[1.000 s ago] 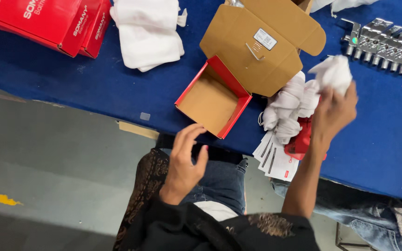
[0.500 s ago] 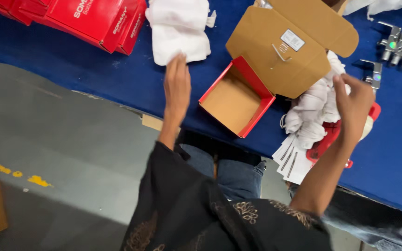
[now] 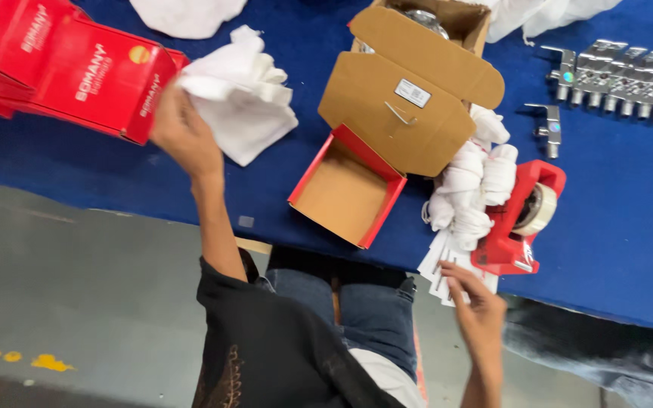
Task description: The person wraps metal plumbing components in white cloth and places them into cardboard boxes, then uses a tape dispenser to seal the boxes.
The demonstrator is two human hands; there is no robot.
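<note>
Blue-covered counter [image 3: 621, 227], seen from above. Left hand [image 3: 183, 132]: fingers closed, pinching crumpled white cloth [image 3: 239, 91] beside red cardboard boxes [image 3: 77, 72]. Right hand [image 3: 478, 306]: fingers loosely spread, empty, just below white paper slips [image 3: 440, 268] and red tape dispenser [image 3: 519, 219].

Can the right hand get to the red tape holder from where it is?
Probably yes. The right hand hangs at the table edge just below the red tape holder. Only the white paper slips lie between them, flat on the blue table, so nothing seems to block it.
</note>
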